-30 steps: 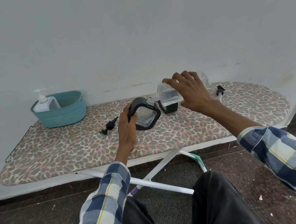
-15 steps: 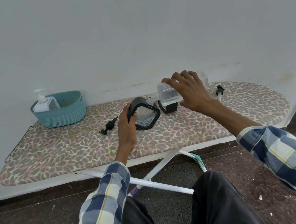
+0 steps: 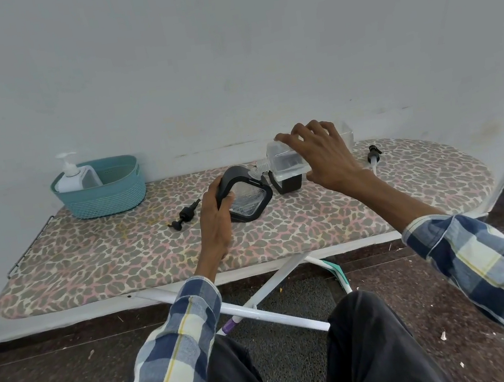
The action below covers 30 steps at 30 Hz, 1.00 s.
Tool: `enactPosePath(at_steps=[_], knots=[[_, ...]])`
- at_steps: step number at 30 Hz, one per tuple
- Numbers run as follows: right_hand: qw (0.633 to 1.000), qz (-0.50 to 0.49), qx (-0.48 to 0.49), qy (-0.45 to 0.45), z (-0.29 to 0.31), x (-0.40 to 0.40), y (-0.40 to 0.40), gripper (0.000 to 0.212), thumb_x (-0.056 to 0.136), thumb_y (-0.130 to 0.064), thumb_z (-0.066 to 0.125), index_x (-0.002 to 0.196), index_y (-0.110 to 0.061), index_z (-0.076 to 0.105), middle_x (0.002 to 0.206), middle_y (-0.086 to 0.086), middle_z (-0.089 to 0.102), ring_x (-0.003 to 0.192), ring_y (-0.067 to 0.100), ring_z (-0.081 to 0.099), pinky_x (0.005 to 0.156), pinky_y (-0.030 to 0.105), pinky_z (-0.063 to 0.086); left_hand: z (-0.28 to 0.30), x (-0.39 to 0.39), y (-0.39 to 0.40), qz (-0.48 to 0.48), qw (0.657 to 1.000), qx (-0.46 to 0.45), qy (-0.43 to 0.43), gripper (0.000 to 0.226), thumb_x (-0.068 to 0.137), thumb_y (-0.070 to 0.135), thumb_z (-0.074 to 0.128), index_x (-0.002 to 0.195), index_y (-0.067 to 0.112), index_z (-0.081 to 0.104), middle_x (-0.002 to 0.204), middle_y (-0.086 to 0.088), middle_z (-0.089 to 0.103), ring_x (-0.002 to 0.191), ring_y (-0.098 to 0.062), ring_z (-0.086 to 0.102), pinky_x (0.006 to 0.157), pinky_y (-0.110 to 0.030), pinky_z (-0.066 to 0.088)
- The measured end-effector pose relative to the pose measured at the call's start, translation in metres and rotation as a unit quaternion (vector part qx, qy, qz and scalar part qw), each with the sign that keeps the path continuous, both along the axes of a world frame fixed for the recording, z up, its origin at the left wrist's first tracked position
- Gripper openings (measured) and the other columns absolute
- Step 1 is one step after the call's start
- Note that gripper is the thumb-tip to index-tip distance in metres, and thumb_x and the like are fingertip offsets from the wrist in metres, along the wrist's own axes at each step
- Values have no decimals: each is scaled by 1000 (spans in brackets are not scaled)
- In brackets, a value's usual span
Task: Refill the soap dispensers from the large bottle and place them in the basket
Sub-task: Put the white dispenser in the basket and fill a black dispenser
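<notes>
My right hand [image 3: 320, 154] grips a clear large bottle [image 3: 285, 163] tipped on its side, its threaded neck pointing left. My left hand [image 3: 214, 219] holds a black-framed clear dispenser [image 3: 247, 199] tilted on the board, its top opening right under the bottle's neck. A second black dispenser [image 3: 289, 183] stands just behind, below the bottle. A teal basket [image 3: 107, 196] at the far left holds a white pump dispenser [image 3: 70, 177]. Two black pump heads lie loose: one [image 3: 184, 217] left of my left hand, one [image 3: 373, 153] to the right with its tube.
Everything rests on an ironing board [image 3: 123, 259] with a leopard-print cover, pushed against a white wall. A metal rack edge sticks out at the board's left end. My knees and the board's white legs are below the front edge.
</notes>
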State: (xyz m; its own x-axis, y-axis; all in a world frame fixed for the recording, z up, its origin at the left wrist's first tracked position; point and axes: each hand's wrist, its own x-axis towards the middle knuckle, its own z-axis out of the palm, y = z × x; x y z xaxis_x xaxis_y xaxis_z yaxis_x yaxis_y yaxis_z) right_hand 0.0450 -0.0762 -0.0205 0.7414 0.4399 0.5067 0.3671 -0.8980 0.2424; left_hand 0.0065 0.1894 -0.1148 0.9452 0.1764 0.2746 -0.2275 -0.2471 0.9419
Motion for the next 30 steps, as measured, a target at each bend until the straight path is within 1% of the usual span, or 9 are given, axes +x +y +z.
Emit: enactPosePath(at_steps=[4, 7, 13, 16, 19, 23, 27, 30], knots=[[1000, -1, -1, 1, 0, 1, 0, 108, 60, -2, 91, 152, -29, 42, 134, 4, 56, 120, 30, 55, 109, 46, 39, -2, 1, 1, 1, 1000, -1, 2, 65, 96, 51, 55, 157, 30, 52, 152, 7, 58, 138, -16, 55, 120, -50, 44], [1000, 0, -2, 1, 0, 1, 0, 108, 60, -2, 91, 152, -29, 41, 133, 4, 56, 119, 31, 55, 110, 47, 39, -2, 2, 1, -1, 1000, -3, 2, 62, 98, 49, 55, 157, 31, 52, 151, 8, 58, 138, -15, 55, 121, -49, 44], [1000, 1, -4, -2, 0, 1, -1, 107, 61, -1, 90, 152, -29, 42, 133, 4, 56, 120, 31, 55, 110, 47, 38, -4, 4, 2, -1, 1000, -1, 2, 61, 98, 52, 56, 156, 34, 52, 152, 9, 57, 139, -14, 54, 121, -50, 42], [1000, 3, -3, -3, 0, 1, -1, 107, 61, -2, 91, 152, -28, 42, 133, 4, 56, 120, 31, 54, 110, 47, 38, -4, 4, 2, -3, 1000, -2, 2, 62, 98, 50, 56, 158, 33, 51, 153, 8, 57, 140, -15, 54, 122, -47, 42], [1000, 4, -4, -4, 0, 2, -1, 107, 61, -3, 92, 153, -29, 42, 133, 4, 56, 120, 31, 54, 111, 47, 38, -2, 3, 1, -4, 1000, -5, 0, 61, 99, 46, 55, 157, 31, 51, 153, 7, 56, 138, -15, 53, 120, -41, 42], [1000, 7, -7, -9, 0, 5, -1, 109, 60, -4, 93, 152, -30, 42, 133, 3, 56, 120, 30, 54, 110, 46, 38, -2, 1, 1, -3, 1000, -5, 0, 56, 104, 42, 57, 158, 30, 49, 155, 8, 54, 139, -13, 51, 118, -36, 39], [1000, 9, -7, -14, 0, 6, -1, 108, 61, -5, 93, 153, -30, 42, 134, 3, 56, 121, 30, 54, 111, 46, 37, -3, 2, 2, -4, 1000, -9, 7, 62, 100, 47, 57, 159, 29, 49, 154, 8, 56, 141, -14, 52, 118, -37, 41], [1000, 11, -5, -18, -1, 6, -2, 108, 61, -5, 93, 153, -30, 41, 134, 3, 56, 121, 30, 54, 111, 46, 37, -2, 2, 2, -5, 1000, -10, 8, 62, 99, 47, 57, 158, 31, 50, 153, 8, 57, 140, -14, 53, 119, -39, 42]])
